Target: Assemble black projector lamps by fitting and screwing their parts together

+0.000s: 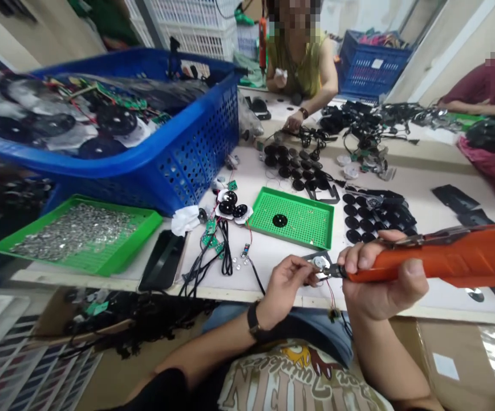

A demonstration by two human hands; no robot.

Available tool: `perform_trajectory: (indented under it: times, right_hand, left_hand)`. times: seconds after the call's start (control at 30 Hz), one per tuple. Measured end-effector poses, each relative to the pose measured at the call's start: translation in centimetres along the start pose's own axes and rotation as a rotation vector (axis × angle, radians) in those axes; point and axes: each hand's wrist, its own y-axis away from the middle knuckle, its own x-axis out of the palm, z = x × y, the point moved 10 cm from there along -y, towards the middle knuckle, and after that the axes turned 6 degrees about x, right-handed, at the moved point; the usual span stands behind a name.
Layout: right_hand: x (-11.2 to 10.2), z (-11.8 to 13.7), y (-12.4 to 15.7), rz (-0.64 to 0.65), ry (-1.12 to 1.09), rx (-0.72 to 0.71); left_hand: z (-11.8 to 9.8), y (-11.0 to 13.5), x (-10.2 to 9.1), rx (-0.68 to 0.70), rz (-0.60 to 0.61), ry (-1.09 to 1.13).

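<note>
My right hand [376,279] is wrapped round an orange electric screwdriver [439,257], which lies nearly level and points left. Its dark tip meets a small white round part [319,262] near the table's front edge. The fingers of my left hand [284,285] are pinched at the left side of that part, partly hiding it. Thin red and dark wires run down from the part to a small board [335,314] hanging at the edge. Just beyond, a green perforated tray [268,228] carries one black disc [280,220] and a few tiny pieces.
Left stands a large blue basket [187,137] full of discs and circuit boards. A green tray [145,228] of small metal pieces and a phone [164,260] lie before it. Black discs [352,222] sit in rows at right. A person [296,63] works across the table, another [474,85] far right.
</note>
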Motion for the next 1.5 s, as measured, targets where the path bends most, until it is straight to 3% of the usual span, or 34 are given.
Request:
perform_trajectory:
  times: [0.13,0.3,1.17,1.23,1.33,1.4,1.5]
  right_hand:
    - [0.0,0.6,-0.1,-0.041,0.014,-0.029]
    - [0.0,0.7,0.1,-0.068,0.055,-0.009]
    - [0.4,1.1,0.8,-0.064,0.254,-0.098]
    - [0.2,1.4,0.6,-0.069,0.271,-0.106]
    - [-0.6,2.2,0.1,-0.088,0.281,-0.151]
    - [-1.1,2.3,-0.3,-0.073,0.291,-0.185]
    - [-1.8,1.2,-0.7,-0.038,0.332,-0.166]
  left_hand:
    - [0.8,0.2,0.8,-0.149,-0.021,0.207]
    - [0.7,0.6,1.4,-0.227,0.001,0.31]
    - [0.0,0.8,0.5,-0.143,-0.114,0.135]
    - [-0.5,0.5,-0.1,-0.079,-0.13,0.079]
    - [-3.2,0.0,-1.2,0.163,-0.126,-0.233]
    - [-5.0,0.0,0.0,0.363,0.026,-0.552]
    - [-5.0,1.0,2.8,0.568,0.343,-0.909]
